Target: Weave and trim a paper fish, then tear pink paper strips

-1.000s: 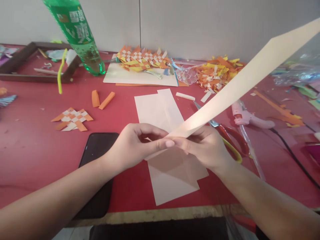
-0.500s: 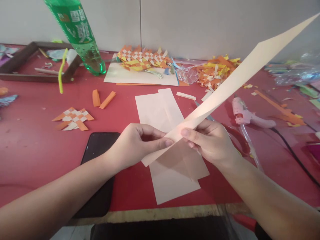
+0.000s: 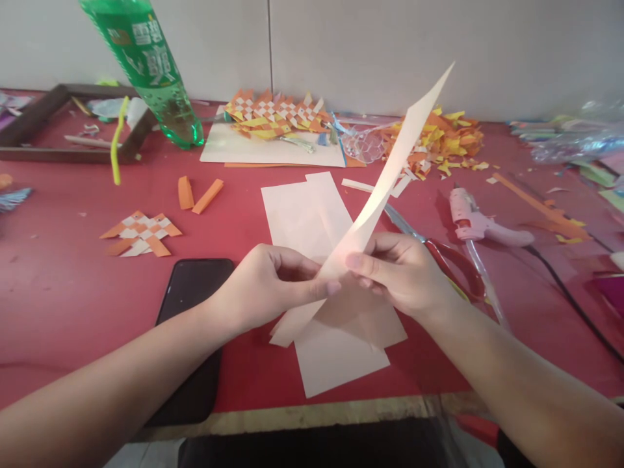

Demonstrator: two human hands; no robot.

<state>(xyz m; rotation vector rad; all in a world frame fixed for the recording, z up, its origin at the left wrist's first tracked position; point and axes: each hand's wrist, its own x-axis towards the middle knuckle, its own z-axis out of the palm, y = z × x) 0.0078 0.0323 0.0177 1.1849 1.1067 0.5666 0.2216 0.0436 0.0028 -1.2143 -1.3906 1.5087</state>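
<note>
A long cream paper strip (image 3: 396, 156) is held up at a slant in the head view, its upper end curving toward the wall. My left hand (image 3: 273, 283) pinches it near its lower end, thumb on top. Close by, my right hand (image 3: 402, 270) grips the same strip between thumb and fingers; some of those fingers are hidden behind the paper. Below both hands, cream paper sheets (image 3: 341, 370) lie overlapped on the red table (image 3: 253, 364). Scissors (image 3: 443, 260) with red handles rest just beyond my right hand, partly covered by it.
A black phone (image 3: 195, 292) lies under my left forearm. Right of the hands is a pink glue gun (image 3: 480, 224). Farther back stand a green bottle (image 3: 160, 84), a dark frame (image 3: 63, 155) and a heap of orange and yellow scraps (image 3: 453, 133). A woven paper fish (image 3: 143, 227) lies left.
The strip has swung to a steeper angle, its upper end moving left and its lower end shifting down. Both hands keep their pinch on it and have barely moved.
</note>
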